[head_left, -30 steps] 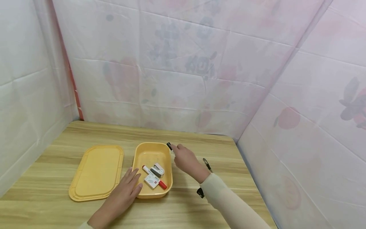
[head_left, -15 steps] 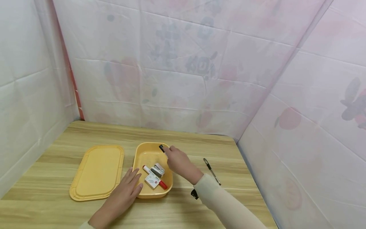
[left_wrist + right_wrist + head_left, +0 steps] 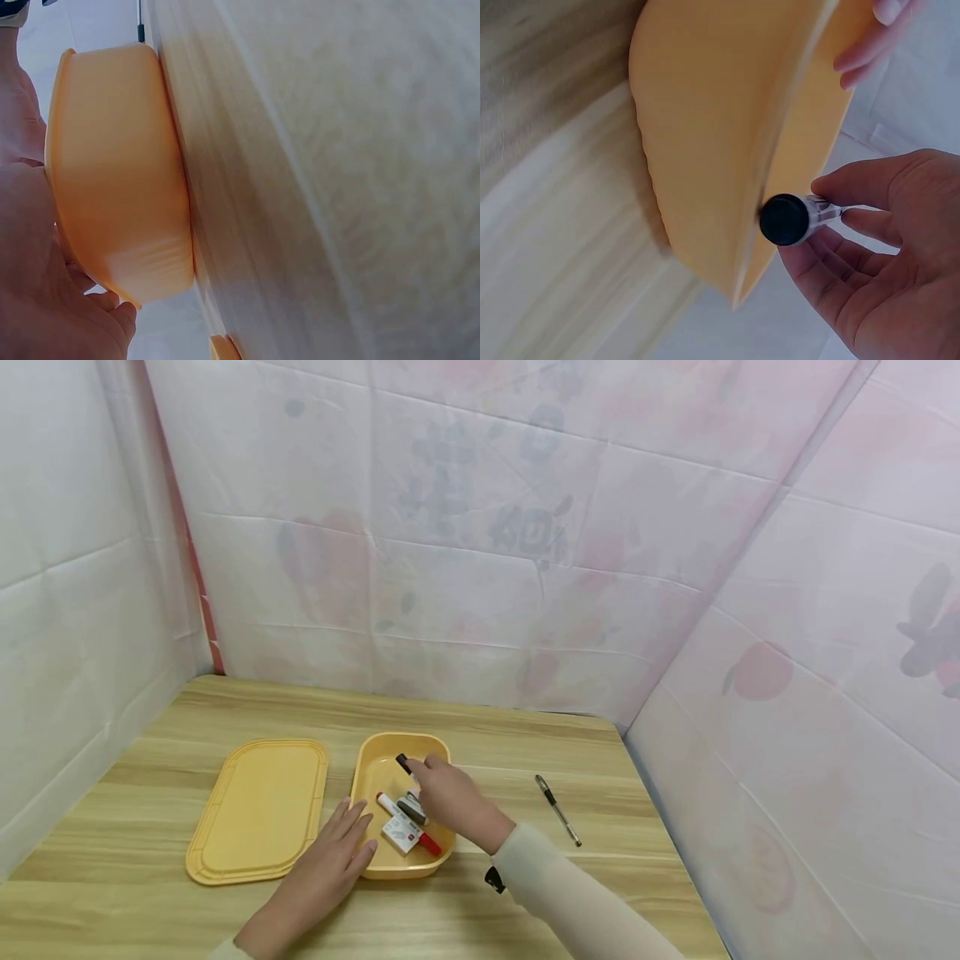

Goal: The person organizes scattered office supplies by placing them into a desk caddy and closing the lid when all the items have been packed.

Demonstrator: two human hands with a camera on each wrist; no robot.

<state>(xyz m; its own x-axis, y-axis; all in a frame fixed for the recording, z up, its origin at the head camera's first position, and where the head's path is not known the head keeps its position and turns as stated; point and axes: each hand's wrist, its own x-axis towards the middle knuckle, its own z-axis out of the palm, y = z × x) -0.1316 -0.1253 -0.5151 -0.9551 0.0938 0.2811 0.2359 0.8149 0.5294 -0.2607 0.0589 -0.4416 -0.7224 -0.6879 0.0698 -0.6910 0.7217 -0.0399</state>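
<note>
My right hand (image 3: 452,797) pinches a black-capped marker (image 3: 405,765) over the yellow plastic box (image 3: 408,873). In the right wrist view the marker's round black end (image 3: 784,220) faces the camera, close to the box rim; thumb and fingers hold its pale barrel. My left hand (image 3: 324,858) rests on the box's left rim, fingers extended. Inside the box lie a red-capped marker (image 3: 430,844), a small white carton (image 3: 400,834) and a small stapler (image 3: 412,811), partly hidden by my right hand.
A yellow lid (image 3: 258,806) lies flat on the wooden table left of the box. To the right lies a black-and-clear pen (image 3: 558,810). A black binder clip (image 3: 495,880) sits beside my right sleeve. Patterned sheets wall in the back and sides.
My right hand has carried the black-capped marker leftward from the box's right rim to over its inside. The pen has come fully into sight. My left hand has stayed put.
</note>
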